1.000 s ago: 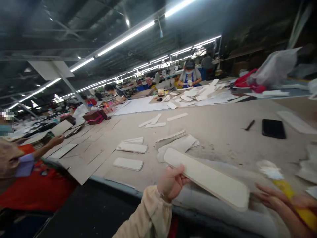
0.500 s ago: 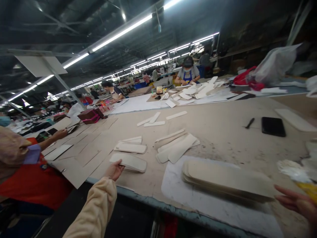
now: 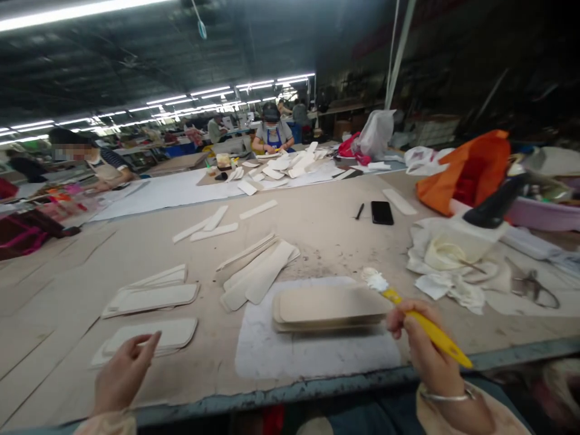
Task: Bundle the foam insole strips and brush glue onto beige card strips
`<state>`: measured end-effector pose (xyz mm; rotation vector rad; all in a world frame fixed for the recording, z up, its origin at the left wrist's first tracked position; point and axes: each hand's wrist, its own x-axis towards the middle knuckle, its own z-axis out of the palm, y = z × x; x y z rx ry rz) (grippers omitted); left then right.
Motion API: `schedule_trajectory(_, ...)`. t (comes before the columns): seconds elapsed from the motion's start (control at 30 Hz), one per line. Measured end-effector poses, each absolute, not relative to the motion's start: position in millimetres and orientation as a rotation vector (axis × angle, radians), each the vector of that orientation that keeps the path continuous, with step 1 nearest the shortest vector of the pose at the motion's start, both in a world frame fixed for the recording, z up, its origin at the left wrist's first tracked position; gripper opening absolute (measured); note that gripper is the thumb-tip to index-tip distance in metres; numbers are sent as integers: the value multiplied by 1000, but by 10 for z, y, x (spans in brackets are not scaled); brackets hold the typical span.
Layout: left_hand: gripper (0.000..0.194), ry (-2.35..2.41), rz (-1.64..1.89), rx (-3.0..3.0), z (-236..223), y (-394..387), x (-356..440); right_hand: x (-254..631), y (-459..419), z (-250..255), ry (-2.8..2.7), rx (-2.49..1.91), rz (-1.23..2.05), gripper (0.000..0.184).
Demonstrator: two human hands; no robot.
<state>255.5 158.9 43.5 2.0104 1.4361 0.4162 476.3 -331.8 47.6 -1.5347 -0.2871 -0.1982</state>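
In my right hand (image 3: pixel 423 338), the fingers are closed around the yellow handle of a brush (image 3: pixel 437 338). Its white, paste-like head (image 3: pixel 374 279) points away from me, just beyond the right end of a thick stack of beige rounded strips (image 3: pixel 330 305). That stack lies on a white sheet (image 3: pixel 317 356). At the lower left, my left hand (image 3: pixel 129 368) is over a small pile of white rounded strips (image 3: pixel 167 332), thumb and forefinger slightly apart, nothing visible between them. Whether it touches the pile I cannot tell.
More strips (image 3: pixel 156 297) lie behind the left pile, and a fanned heap (image 3: pixel 258 272) sits mid-table. A white container (image 3: pixel 471 238) stands on crumpled cloth at right, near scissors (image 3: pixel 534 290). Farther back are a black phone (image 3: pixel 382 212) and an orange bag (image 3: pixel 471 169). A person (image 3: pixel 272 133) works across the table.
The view has swung to the right, bringing the container and orange bag into sight. My right hand, blurred at the edge before, now clearly grips the brush. My left hand stays by the white pile.
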Motion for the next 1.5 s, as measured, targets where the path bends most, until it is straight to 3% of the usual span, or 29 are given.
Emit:
schedule_trajectory(0.17, 65, 367, 547, 1826, 296, 129, 3374, 4743, -3187, 413, -273, -1462, -30, 25)
schedule_trajectory(0.27, 76, 113, 478, 1708, 325, -348, 3826, 4740, -3070, 468, -237, -1472, 55, 29)
schedule_trajectory(0.63, 70, 153, 383, 1579, 164, -362, 4114, 4748, -2366, 743, -296, -1465, 349, 35)
schedule_trajectory(0.9, 85, 213, 385, 1467, 134, -383, 4137, 4753, -2117, 680, -351, -1637, 389, 30)
schedule_trajectory(1.5, 77, 122, 410, 1753, 32, -318, 4134, 5157, -3447, 881, -50, -1919, 158, 29)
